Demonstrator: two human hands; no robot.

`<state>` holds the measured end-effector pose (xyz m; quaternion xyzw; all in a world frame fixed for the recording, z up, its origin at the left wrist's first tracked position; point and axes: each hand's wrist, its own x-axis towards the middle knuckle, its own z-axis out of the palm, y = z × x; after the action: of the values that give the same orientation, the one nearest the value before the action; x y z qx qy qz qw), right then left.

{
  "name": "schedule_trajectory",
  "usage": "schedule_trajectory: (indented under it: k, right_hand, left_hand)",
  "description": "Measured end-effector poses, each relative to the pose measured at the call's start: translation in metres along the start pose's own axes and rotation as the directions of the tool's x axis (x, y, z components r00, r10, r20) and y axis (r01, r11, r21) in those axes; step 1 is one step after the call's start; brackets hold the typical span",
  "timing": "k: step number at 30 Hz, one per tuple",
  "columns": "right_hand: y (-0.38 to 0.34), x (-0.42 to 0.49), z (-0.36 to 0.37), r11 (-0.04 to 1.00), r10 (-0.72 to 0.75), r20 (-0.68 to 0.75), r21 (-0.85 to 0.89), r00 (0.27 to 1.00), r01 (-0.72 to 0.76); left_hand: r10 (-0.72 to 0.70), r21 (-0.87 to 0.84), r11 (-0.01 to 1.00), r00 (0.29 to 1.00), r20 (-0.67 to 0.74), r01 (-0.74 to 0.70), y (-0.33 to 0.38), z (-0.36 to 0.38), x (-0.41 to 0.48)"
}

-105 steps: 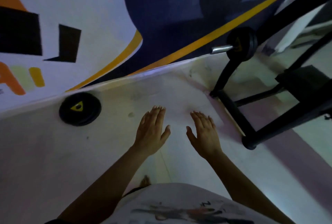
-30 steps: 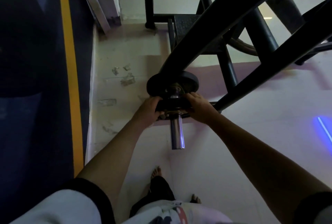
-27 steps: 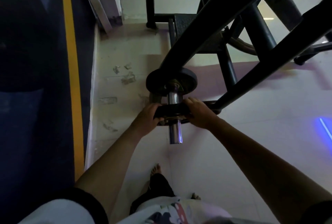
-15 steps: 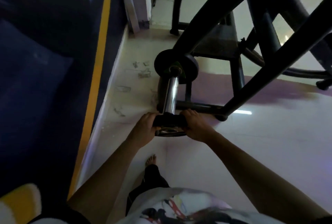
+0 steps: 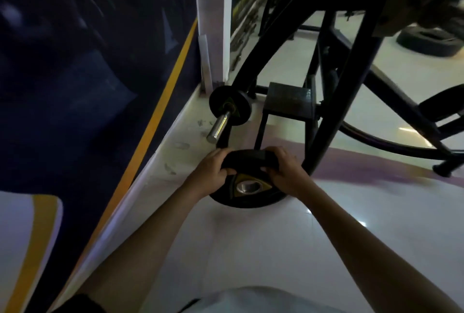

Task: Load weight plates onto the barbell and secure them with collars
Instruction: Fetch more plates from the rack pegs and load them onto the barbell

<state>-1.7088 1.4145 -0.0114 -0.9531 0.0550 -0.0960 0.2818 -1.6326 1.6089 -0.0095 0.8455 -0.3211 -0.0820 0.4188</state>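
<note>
I hold a black weight plate (image 5: 248, 199) with a yellow triangle and a steel centre hole, off the bar and below its tip. My left hand (image 5: 209, 173) grips the plate's left rim and my right hand (image 5: 282, 170) grips its right rim. The chrome barbell sleeve (image 5: 219, 125) sticks out bare toward me. Another black plate (image 5: 229, 105) sits on the sleeve at its inner end, against the rack. No collar is visible.
A black steel rack frame (image 5: 351, 86) with curved and slanted tubes stands right of the bar, with a small dark step (image 5: 288, 99). A dark wall with a yellow stripe (image 5: 155, 116) runs along the left. A tyre (image 5: 430, 42) lies far right on the pale floor.
The plate in both hands slid outward along the sleeve and has come off its end. The view has tilted up and back from the bar.
</note>
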Motion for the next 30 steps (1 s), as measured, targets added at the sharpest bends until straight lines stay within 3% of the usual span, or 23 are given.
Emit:
schedule_trajectory:
  k: [6,12,21,30]
  right_hand:
    - [-0.014,-0.09,-0.061,0.998,-0.044,-0.209,-0.043,0.977,0.036]
    - [-0.032,-0.168,-0.124,0.998,0.035,-0.368,-0.032,0.929,-0.05]
    - [-0.022,-0.239,-0.226,0.992,0.078,-0.486,-0.05,0.871,-0.117]
    - [0.021,-0.221,-0.317,0.998,0.011,-0.554,-0.048,0.832,-0.045]
  left_hand:
    - [0.163,0.007,0.987,0.986,0.031,-0.163,0.078,0.012,-0.04]
    - [0.333,0.062,0.939,0.94,0.066,-0.337,0.159,0.024,-0.066]
    - [0.49,0.051,0.866,0.865,0.111,-0.497,0.276,0.057,-0.071]
    - [0.542,0.098,0.831,0.836,0.082,-0.548,0.362,0.077,-0.014]
